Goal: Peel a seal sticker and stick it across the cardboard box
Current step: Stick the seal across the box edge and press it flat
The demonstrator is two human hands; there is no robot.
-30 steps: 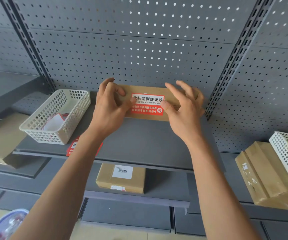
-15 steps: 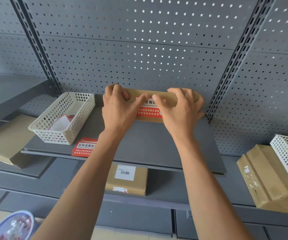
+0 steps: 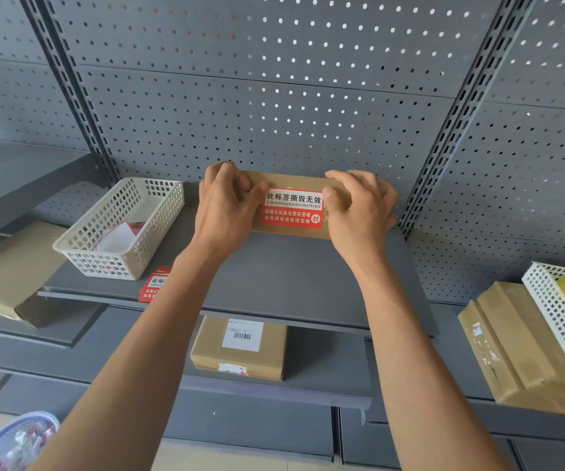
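A flat brown cardboard box (image 3: 291, 181) lies at the back of the grey shelf (image 3: 274, 277), against the pegboard. A red and white seal sticker (image 3: 293, 209) lies across its front edge, folded from the top face onto the front face. My left hand (image 3: 226, 205) grips the box's left end, its thumb at the sticker's left edge. My right hand (image 3: 359, 205) holds the right end, thumb pressed on the sticker's upper right corner.
A white mesh basket (image 3: 121, 229) with sticker scraps stands left on the shelf, spare red stickers (image 3: 153, 288) lying before it. A labelled box (image 3: 240, 348) sits on the lower shelf. Right: stacked cardboard boxes (image 3: 512, 341) and another white basket (image 3: 559, 311) with yellow tape.
Both thumbs slid outward from the sticker's middle to its two ends, uncovering the whole sticker. The hands stay on the box.
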